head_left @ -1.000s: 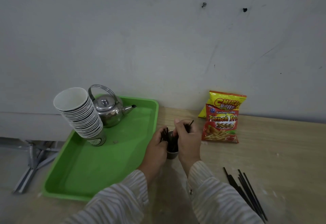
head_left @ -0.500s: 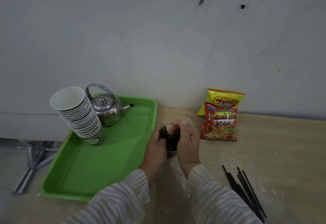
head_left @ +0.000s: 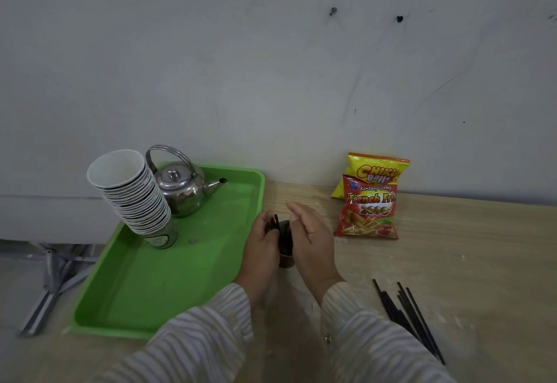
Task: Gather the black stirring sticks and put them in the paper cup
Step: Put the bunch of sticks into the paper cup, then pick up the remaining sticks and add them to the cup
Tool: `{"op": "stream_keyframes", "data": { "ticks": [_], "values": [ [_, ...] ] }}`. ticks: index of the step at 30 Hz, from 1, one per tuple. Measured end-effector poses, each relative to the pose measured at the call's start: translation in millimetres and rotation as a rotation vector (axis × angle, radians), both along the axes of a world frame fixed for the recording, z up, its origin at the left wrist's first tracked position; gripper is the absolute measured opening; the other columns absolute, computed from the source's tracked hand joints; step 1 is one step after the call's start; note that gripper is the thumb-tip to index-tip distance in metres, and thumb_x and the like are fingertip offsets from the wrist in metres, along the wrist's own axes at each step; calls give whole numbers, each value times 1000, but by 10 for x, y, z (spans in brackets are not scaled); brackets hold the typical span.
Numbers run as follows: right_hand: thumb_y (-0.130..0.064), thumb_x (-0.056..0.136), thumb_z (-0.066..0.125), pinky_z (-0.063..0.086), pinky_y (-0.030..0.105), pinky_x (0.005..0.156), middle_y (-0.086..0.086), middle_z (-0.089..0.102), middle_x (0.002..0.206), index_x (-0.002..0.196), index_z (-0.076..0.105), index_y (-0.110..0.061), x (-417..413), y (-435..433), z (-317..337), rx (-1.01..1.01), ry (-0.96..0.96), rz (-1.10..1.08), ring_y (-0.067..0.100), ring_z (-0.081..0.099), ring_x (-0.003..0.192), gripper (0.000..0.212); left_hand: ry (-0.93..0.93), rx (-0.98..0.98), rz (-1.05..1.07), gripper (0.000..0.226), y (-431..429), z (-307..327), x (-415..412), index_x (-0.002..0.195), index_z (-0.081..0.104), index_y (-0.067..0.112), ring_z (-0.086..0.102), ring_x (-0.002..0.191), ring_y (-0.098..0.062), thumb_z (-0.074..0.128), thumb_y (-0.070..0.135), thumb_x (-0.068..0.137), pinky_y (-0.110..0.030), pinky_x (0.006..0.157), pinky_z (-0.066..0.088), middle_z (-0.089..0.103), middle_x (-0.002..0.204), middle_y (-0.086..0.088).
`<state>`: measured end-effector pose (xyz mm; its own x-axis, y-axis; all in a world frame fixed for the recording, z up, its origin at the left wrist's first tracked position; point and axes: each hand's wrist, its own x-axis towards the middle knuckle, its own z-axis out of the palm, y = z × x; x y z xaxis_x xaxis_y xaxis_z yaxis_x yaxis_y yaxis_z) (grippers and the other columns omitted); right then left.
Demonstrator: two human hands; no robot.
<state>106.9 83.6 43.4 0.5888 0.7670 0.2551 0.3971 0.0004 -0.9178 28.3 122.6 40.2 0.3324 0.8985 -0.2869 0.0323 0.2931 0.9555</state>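
A small paper cup [head_left: 286, 259] stands on the wooden table between my two hands, with several black stirring sticks [head_left: 275, 223] poking out of its top. My left hand [head_left: 260, 250] wraps around the cup's left side and touches those sticks. To the cup's right my right hand [head_left: 313, 241] hovers with its fingers spread and nothing in it. More black stirring sticks [head_left: 404, 313] lie loose in a bundle on the table at the lower right, beside my right sleeve.
A green tray [head_left: 144, 298] lies left of the cup, carrying a steel kettle [head_left: 180, 186] and a leaning stack of paper cups [head_left: 135, 198]. Two snack bags [head_left: 369, 201] lean against the grey wall behind. The table's left edge drops off past the tray.
My right hand let go of the stick it was pushing into the cup and opened, lifting slightly to the right. My left hand stayed on the cup.
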Motion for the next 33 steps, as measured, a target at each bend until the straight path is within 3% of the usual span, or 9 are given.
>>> {"op": "stream_keyframes", "data": {
  "ticks": [4, 9, 11, 13, 17, 20, 24, 29, 33],
  "values": [
    [-15, 91, 50, 41, 7, 92, -6, 65, 107, 111, 68, -14, 55, -57, 183, 55, 59, -24, -6, 57, 101, 27, 42, 139, 43, 45, -23, 76, -31, 139, 36, 19, 38, 131, -13, 38, 10, 95, -39, 115, 29, 41, 145, -2],
    [-8, 92, 52, 39, 1, 84, -12, 64, 98, 106, 69, -15, 156, -225, 312, 30, 33, -39, -12, 55, 96, 23, 167, 447, 63, 42, -165, 282, -4, 135, 42, 17, 35, 123, -2, 42, 11, 94, -21, 105, 25, 43, 134, 5],
    [-8, 92, 52, 37, -2, 80, -22, 60, 95, 106, 68, -16, 205, -328, 344, -1, 15, -38, -17, 53, 93, 23, 166, 586, 46, 42, -261, 357, 42, 132, 46, 10, 34, 118, 13, 41, 13, 90, -8, 102, 22, 45, 129, 4],
    [-10, 92, 52, 38, 1, 81, -19, 61, 95, 106, 68, -16, 265, -446, 357, -28, -22, -46, -11, 55, 93, 22, 168, 698, 2, 43, -386, 392, 101, 128, 49, 5, 31, 114, 25, 40, 13, 87, 5, 96, 18, 45, 125, 4],
    [-9, 91, 53, 37, 1, 78, -5, 62, 98, 107, 68, -12, 430, -721, 339, -106, -81, -65, 2, 54, 92, 22, 191, 810, -129, 46, -687, 341, 215, 131, 48, 9, 27, 136, -9, 36, 24, 89, -18, 112, 18, 41, 136, 5],
    [-11, 90, 53, 35, -1, 75, -1, 65, 101, 106, 69, -13, 561, -970, 294, -198, -80, -72, -2, 55, 90, 22, 212, 807, -236, 44, -929, 242, 300, 132, 48, 12, 28, 135, -8, 39, 21, 89, -23, 113, 19, 41, 136, 6],
    [-13, 90, 53, 37, 15, 83, 3, 66, 110, 108, 69, -14, 736, -1305, 184, -393, -52, -77, 12, 58, 103, 23, 344, 756, -382, 45, -1193, -31, 374, 136, 43, 17, 20, 140, -10, 39, 21, 91, -23, 113, 14, 38, 147, 0],
    [-15, 89, 53, 28, 9, 74, 5, 63, 119, 110, 66, -14, 937, -1679, -64, -653, -88, -58, 18, 56, 114, 25, 622, 705, -549, 48, -1430, -386, 375, 142, 31, 19, 9, 145, -18, 39, 19, 94, -32, 118, 11, 25, 155, -2],
    [-15, 89, 53, 37, 17, 76, 2, 61, 101, 104, 68, -8, 1010, -1944, -146, -826, -124, -42, 21, 60, 103, 22, 840, 671, -577, 54, -1544, -579, 359, 145, 21, 18, 3, 146, -23, 37, 23, 93, -36, 120, 7, 13, 158, -5]
  ]
}}
